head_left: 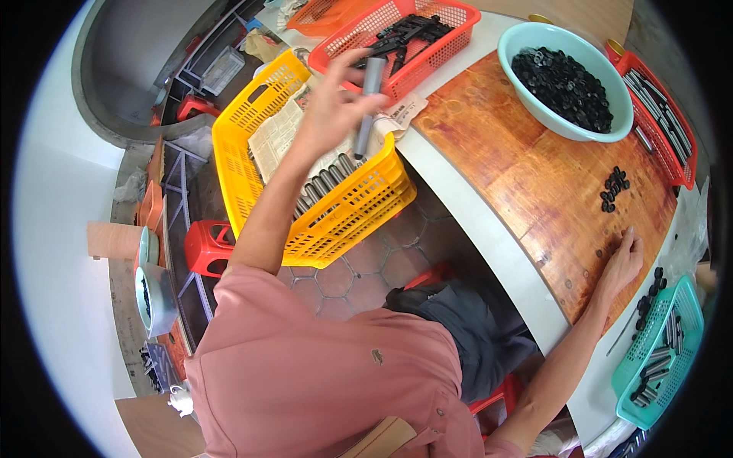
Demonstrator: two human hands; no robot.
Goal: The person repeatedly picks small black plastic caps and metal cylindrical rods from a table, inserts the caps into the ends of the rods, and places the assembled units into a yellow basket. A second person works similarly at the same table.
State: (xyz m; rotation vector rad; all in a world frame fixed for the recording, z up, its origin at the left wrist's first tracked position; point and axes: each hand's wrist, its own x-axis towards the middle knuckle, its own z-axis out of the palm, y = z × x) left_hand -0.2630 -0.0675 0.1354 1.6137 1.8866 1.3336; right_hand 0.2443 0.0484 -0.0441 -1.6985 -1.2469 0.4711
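My left hand (336,107) is raised over the yellow crate (336,233), its fingers closed round a grey metal tube (370,107) with a dark lower end. The tube hangs nearly upright above the crate's rim. Inside the crate, several similar tubes (324,183) lie side by side next to sheets of newspaper (279,141). On the wooden board (496,153) rests my right hand (622,267), fingers loosely extended and apparently holding nothing. Just beyond its fingertips lies a small cluster of black plastic pieces (613,189).
A pale blue bowl (509,61) full of black pieces stands on the board. Red baskets (439,57) hold black parts at the back and tubes at the far right. Near my right arm is a teal basket (626,389) with short tubes. A red stool (205,248) stands left.
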